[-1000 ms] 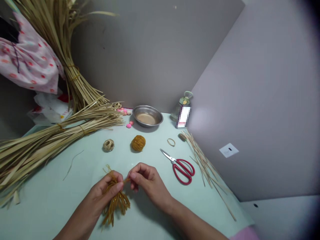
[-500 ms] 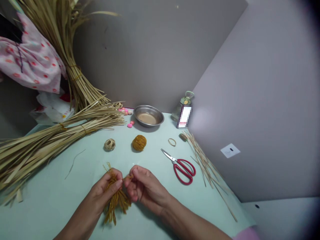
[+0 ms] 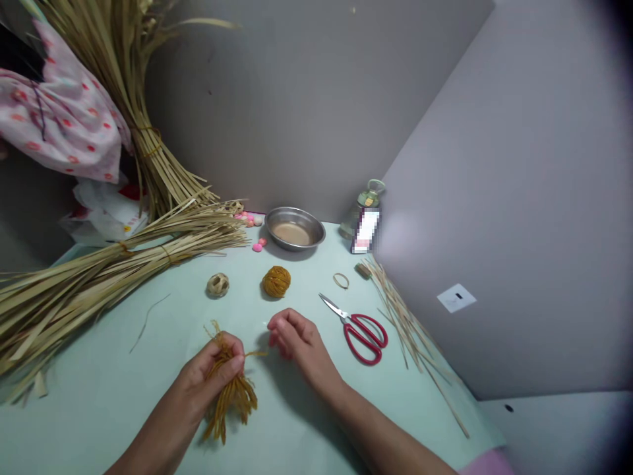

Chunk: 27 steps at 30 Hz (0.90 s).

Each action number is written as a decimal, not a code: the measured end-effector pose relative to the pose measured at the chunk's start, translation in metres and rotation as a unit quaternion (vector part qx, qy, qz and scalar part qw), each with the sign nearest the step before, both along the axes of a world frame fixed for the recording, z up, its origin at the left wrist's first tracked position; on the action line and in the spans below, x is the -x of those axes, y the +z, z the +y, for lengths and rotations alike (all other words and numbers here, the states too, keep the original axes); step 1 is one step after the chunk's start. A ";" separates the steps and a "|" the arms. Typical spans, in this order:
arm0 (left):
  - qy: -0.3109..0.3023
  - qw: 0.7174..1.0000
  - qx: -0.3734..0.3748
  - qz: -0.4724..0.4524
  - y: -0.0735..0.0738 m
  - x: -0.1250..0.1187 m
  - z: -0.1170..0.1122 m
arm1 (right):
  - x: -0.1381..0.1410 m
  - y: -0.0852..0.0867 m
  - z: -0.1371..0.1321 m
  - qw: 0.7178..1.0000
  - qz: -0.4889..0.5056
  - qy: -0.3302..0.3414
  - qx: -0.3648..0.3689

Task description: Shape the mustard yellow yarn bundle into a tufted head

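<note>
Fingers of the left hand (image 3: pixel 213 369) clench the waist of a small tassel of golden-brown cord (image 3: pixel 230 389), thumb pressed over the gathered neck, apparently to keep the loops bunched; its fringe spills onto the pale green table (image 3: pixel 99 396) toward the near edge. A short loose end (image 3: pixel 254 354) pokes out from under the thumb toward the right hand (image 3: pixel 297 340), which hovers just beside it with fingertips curled loosely together and nothing visibly pinched between them. Beyond the hands, toward the middle of the table, sit a ball of the same golden cord (image 3: pixel 275 282) and a smaller pale woven ball (image 3: pixel 217 285), both within easy reach. Red-handled scissors (image 3: pixel 359 328) lie part open to the right, near a scatter of thin reed splints (image 3: pixel 405 316) along the right edge and a small ring (image 3: pixel 340 280). At the far edge stand a steel bowl (image 3: pixel 295 229), a few pink beads (image 3: pixel 257 245) and a glass jar (image 3: pixel 363 211). Long bundles of dried reed (image 3: pixel 99 277) cover the left side.
</note>
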<state>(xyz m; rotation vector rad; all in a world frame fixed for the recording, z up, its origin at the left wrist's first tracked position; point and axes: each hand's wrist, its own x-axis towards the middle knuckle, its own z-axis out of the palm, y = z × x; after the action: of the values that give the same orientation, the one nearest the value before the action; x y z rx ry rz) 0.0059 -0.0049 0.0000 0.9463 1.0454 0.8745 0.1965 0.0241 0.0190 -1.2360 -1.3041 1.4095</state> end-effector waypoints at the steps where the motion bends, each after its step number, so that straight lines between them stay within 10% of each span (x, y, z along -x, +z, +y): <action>1: -0.008 1.000 -0.001 0.002 -0.001 -0.001 0.000 | 0.001 0.002 -0.002 0.999 -0.006 0.028 -0.015; 6: -0.050 0.999 -0.009 -0.017 -0.001 -0.004 -0.001 | 0.007 0.004 -0.012 0.989 -0.010 0.146 0.000; 27: -0.040 0.999 0.015 -0.009 -0.005 -0.001 -0.002 | 0.010 0.006 -0.010 0.994 0.057 0.064 0.069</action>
<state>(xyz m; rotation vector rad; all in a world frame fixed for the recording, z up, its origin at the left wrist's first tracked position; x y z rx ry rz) 0.0073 -0.0065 -0.0052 0.9475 0.9960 0.7969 0.1867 0.0139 0.0247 -1.1599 -1.2430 1.6611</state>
